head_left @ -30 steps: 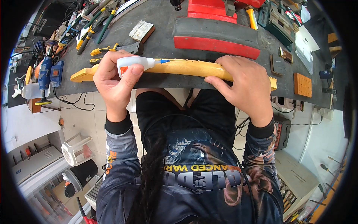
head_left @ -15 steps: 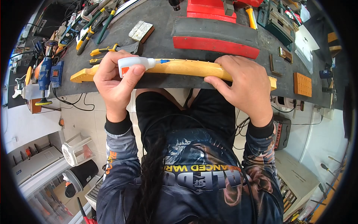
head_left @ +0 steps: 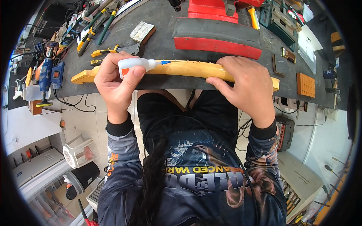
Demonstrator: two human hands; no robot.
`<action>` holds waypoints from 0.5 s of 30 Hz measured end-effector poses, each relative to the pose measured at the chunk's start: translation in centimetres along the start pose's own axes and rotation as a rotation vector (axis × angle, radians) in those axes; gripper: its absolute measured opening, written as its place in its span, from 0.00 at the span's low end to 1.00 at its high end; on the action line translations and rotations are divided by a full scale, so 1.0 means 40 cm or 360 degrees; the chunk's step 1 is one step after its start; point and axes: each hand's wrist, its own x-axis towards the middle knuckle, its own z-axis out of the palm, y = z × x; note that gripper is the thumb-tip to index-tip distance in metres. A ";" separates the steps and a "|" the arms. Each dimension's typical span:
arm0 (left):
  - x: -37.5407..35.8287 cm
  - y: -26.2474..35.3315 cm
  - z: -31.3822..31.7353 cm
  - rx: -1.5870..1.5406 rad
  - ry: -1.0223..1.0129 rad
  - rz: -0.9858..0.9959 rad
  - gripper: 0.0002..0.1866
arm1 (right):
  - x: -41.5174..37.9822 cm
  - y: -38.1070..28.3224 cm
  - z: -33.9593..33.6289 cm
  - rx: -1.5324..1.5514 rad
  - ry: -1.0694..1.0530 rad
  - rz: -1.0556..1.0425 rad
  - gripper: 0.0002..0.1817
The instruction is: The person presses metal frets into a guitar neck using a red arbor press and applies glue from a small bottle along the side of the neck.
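Observation:
A yellow wooden guitar neck (head_left: 188,69) lies across the near edge of the dark bench, its headstock to the left. My left hand (head_left: 117,77) is closed round a small white squeeze bottle (head_left: 132,67) with a blue tip. That tip points right and sits at the neck's upper edge, where small metal fret ends show. Toward the neck's right end, my right hand (head_left: 243,77) grips it, with the fingers over the far side and the thumb on the near side.
Behind the neck lies a red block with a dark curved top (head_left: 218,43). A whitish block (head_left: 142,31) and yellow-black clamps (head_left: 106,51) are at the left. A blue rotary tool (head_left: 46,73) stands far left, a drilled wooden block (head_left: 306,85) far right.
My left hand and the bottle have shifted very slightly left. My right hand and the neck look almost unmoved.

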 end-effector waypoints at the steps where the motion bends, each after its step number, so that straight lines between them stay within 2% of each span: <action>1: 0.000 0.000 0.000 0.0000 0.0000 0.0000 0.15 | 0.000 0.001 0.001 0.0002 0.0000 0.0002 0.23; 15: 0.002 0.002 0.000 -0.0007 0.0001 -0.0009 0.15 | -0.001 0.000 0.001 0.0008 0.0007 -0.0005 0.23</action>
